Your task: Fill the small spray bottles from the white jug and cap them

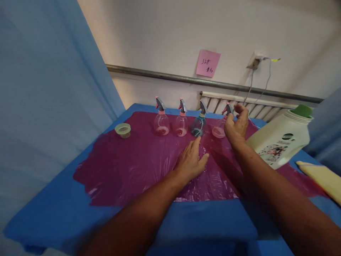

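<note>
Clear spray bottles with grey trigger heads stand in a row on a purple plastic sheet (119,170). Two pink ones, the left (161,124) and its neighbour (181,124), come first, then a blue one (198,125) and another pink one (218,131). My left hand (190,158) is open, palm down with fingers stretched towards the blue bottle's base, holding nothing. Beside the rightmost pink bottle, my right hand (238,124) is raised with fingers apart and partly curled; it hides part of that bottle's head, and I cannot tell whether they touch.
A pale jug with a green cap (287,137) leans at the right, near my right forearm. A small round tub (123,130) sits at the left. A folded yellow cloth (322,177) lies at the right edge. Behind the table are a metal rail (160,74) and a radiator (234,101).
</note>
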A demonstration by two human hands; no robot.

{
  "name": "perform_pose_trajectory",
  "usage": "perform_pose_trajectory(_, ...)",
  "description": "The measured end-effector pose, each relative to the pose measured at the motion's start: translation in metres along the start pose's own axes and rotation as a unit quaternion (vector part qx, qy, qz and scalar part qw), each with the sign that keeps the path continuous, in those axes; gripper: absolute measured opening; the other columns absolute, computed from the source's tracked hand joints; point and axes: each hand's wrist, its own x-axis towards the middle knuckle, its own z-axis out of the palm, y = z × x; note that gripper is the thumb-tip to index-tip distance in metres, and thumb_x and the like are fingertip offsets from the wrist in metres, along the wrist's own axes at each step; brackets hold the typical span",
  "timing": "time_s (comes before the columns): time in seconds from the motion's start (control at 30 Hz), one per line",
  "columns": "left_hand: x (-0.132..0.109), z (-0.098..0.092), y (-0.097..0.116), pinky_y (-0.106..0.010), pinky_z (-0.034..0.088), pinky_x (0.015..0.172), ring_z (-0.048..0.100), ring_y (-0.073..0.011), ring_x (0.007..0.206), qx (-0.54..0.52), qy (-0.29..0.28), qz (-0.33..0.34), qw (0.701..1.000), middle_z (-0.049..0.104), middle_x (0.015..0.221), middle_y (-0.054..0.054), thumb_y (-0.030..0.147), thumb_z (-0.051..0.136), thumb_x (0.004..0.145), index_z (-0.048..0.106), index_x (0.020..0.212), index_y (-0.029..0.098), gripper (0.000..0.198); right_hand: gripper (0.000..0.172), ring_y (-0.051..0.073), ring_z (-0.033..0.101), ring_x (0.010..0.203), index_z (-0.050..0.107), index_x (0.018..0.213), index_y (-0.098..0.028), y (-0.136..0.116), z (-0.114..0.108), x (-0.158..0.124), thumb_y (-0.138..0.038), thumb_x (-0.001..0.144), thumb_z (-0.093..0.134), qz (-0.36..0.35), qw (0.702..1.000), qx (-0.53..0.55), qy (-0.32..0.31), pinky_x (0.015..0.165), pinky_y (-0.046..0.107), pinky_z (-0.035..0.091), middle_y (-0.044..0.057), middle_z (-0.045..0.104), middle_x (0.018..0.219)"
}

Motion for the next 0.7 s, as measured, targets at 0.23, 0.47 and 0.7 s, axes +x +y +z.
perform_pose_trajectory(0.23, 0.001, 0.005, 0.001, -0.061, 0.052, 0.128, 0.064, -0.0382, 0.148, -0.005, 0.001, 0.018, 1.0, 0.064, 0.157, -0.024, 0.031, 0.066, 0.103, 0.043, 0.168, 0.012, 0.072, 0.07, 0.034, 0.072, 0.134, 0.06, 0.145, -0.02, -0.025, 0.053, -0.015, -0.042, 0.081, 0.079, 0.05, 0.973, 0.125, -0.189, 0.115, 0.056, 0.057, 0.021, 0.074, 0.146)
perform_pose_trajectory(0.47, 0.001, -0.001, -0.004, -0.063, 0.053, 0.127, 0.066, -0.0382, 0.146, -0.008, 0.022, 0.012, 1.0, 0.067, 0.153, -0.023, 0.031, 0.068, 0.103, 0.044, 0.167, 0.014, 0.07, 0.048, 0.027, 0.074, 0.097, 0.072, 0.111, -0.02, -0.034, 0.081, -0.011, -0.05, 0.075, 0.081, 0.07, 0.963, 0.162, -0.206, 0.098, 0.05, 0.062, 0.011, 0.082, 0.109)
perform_pose_trajectory(0.7, 0.003, -0.01, 0.002, -0.061, 0.05, 0.13, 0.061, -0.0362, 0.153, -0.014, 0.069, 0.006, 0.997, 0.062, 0.162, -0.019, 0.034, 0.074, 0.101, 0.045, 0.166, 0.021, 0.072, 0.041, 0.02, 0.071, 0.087, 0.074, 0.107, -0.024, -0.06, 0.016, -0.028, -0.049, 0.077, 0.087, 0.046, 0.955, 0.22, -0.192, 0.087, 0.04, 0.061, 0.003, 0.08, 0.102)
